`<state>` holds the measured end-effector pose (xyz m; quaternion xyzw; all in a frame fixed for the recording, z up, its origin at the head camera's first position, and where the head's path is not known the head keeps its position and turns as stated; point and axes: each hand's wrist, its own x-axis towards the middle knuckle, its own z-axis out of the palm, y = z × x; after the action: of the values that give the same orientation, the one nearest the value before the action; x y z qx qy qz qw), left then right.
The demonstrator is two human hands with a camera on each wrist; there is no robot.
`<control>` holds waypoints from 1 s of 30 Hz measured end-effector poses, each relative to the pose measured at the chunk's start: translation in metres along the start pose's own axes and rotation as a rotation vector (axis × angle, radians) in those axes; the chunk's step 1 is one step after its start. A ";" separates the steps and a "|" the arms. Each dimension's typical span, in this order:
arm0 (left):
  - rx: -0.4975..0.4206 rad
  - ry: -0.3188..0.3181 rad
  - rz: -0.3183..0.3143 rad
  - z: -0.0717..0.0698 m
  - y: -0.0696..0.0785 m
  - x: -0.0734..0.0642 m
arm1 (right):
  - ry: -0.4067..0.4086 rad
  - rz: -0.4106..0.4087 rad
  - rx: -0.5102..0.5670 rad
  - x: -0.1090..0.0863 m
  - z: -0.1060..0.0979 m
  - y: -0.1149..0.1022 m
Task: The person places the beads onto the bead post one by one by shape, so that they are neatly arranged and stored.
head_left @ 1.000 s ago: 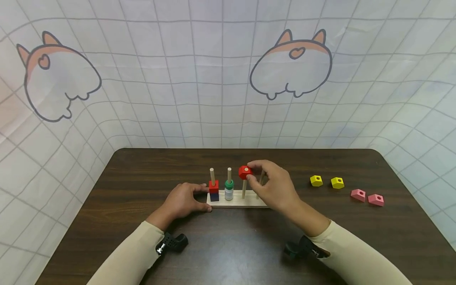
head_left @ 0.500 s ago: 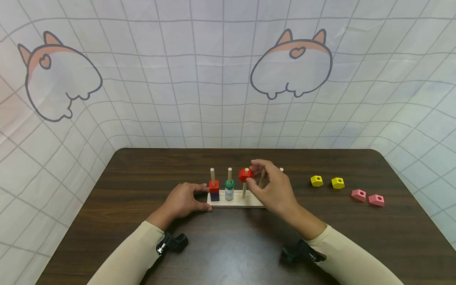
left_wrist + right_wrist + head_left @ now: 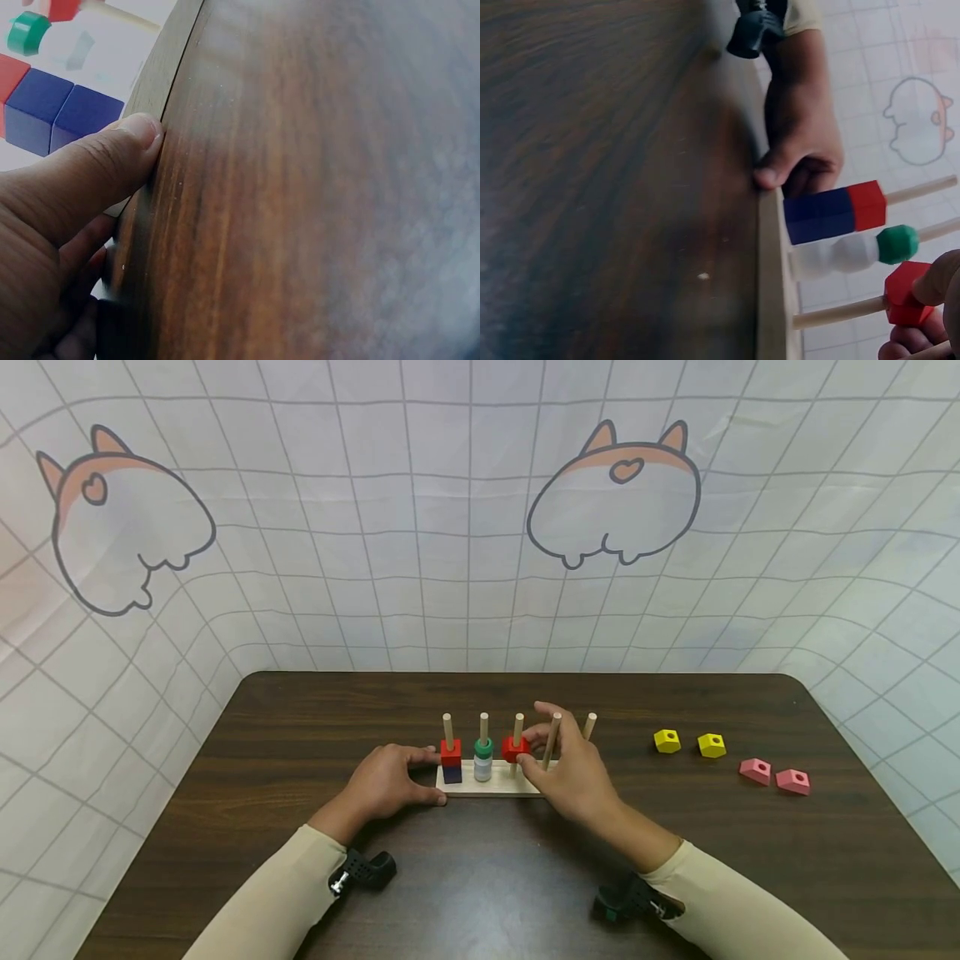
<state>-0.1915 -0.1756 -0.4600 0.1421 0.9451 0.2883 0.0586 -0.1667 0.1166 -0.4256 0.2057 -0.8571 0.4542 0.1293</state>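
The wooden peg board [image 3: 491, 788] stands on the table, several upright pegs along it. My left hand [image 3: 382, 783] grips its left end, thumb on the front edge, as the left wrist view also shows. My right hand [image 3: 576, 777] pinches a red hexagonal bead [image 3: 906, 289] that is threaded partway down the third peg [image 3: 840, 311]; bare peg shows beneath it. On the leftmost peg, a red cube [image 3: 451, 752] sits over dark blue cubes [image 3: 41, 101]. The second peg carries a green bead [image 3: 483, 748] above white beads [image 3: 482, 768]. Two pegs at the right hold nothing.
Right of the board lie two yellow blocks [image 3: 667, 742] with holes, and beyond them two pink blocks [image 3: 754, 770]. The dark wooden table [image 3: 480, 893] ends in front of a white grid-patterned cloth [image 3: 420, 527].
My right hand has lowered the red hexagonal bead from the top of the third peg to partway down it. My left hand has stayed at the board's left end.
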 end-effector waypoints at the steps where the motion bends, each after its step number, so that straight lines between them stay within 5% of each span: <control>1: 0.000 -0.001 0.000 0.000 0.000 0.000 | -0.007 0.007 -0.002 0.000 0.001 0.001; 30: -0.004 -0.005 0.001 -0.001 0.002 -0.001 | -0.094 0.043 -0.037 -0.010 0.012 0.023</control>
<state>-0.1904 -0.1745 -0.4583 0.1433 0.9443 0.2900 0.0611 -0.1689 0.1203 -0.4534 0.2059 -0.8748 0.4307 0.0829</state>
